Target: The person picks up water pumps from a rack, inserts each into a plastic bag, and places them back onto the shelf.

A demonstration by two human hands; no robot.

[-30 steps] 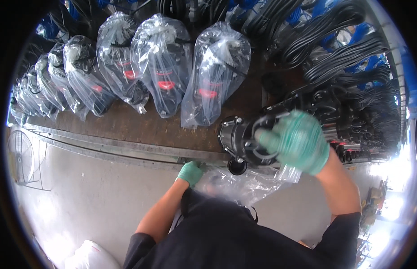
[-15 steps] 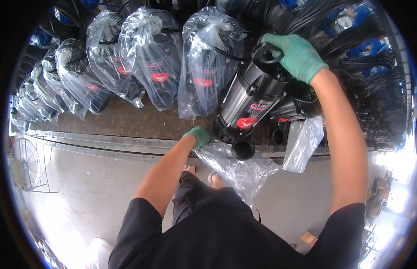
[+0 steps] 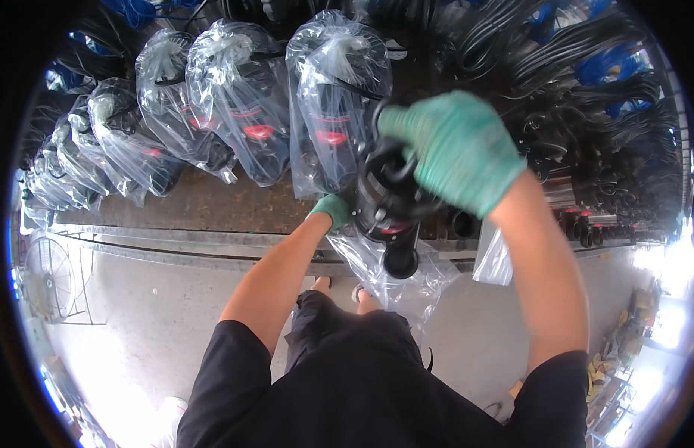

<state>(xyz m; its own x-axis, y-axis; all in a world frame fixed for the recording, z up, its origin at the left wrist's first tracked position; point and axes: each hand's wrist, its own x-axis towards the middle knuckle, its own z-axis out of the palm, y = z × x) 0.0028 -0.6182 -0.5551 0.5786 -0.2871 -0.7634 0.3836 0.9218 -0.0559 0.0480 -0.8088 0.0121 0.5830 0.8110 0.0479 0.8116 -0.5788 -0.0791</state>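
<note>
My right hand [image 3: 459,153], in a green glove and blurred by motion, is closed on the top handle of a black submersible pump [image 3: 384,198]. The pump stands near the bench's front edge, its round black outlet [image 3: 400,261] facing me. Just left of its base, my left hand [image 3: 332,212], also gloved, is closed at the edge of a clear plastic bag [image 3: 433,280]. That bag hangs over the bench front, partly behind the outlet. The left fingertips are mostly hidden. A bagged pump [image 3: 328,142] stands just beyond my left hand.
More bagged pumps [image 3: 246,127] line the brown bench top [image 3: 220,205] to the left. Unbagged pumps [image 3: 578,220] and black cable bundles [image 3: 526,45] crowd the right and back. Another clear bag [image 3: 495,257] hangs at the edge. A fan [image 3: 48,269] stands at the far left.
The pump has gone from leaning right to nearly upright, its top now facing me. My right hand has moved left and nearer with it. My left hand has stayed almost in place.
</note>
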